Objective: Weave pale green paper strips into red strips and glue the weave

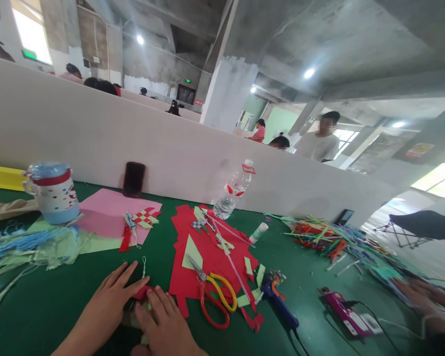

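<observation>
Close to the table's near edge, my left hand (109, 301) and my right hand (166, 319) meet over a small red paper piece (142, 292). My left fingers are spread, with the thumb side pressed at the piece. My right fingers bend over its right side, and pale green paper shows below. Much of the piece is hidden under both hands. A thin pale cord loop (144, 266) lies just beyond. Scissors (211, 291) with red and yellow handles rest, blades apart, on red paper sheets (181, 247) right of my hands. Behind sits a woven red-and-white paper ornament (144, 217) with a red tassel.
A blue glue gun (282, 301), glue stick (258, 232), water bottle (232, 193) and purple power strip (346, 314) are to the right. Left are tassels (40, 247) and a cup (55, 195). A phone (134, 179) leans on the partition. Another person's hands (419, 296) work far right.
</observation>
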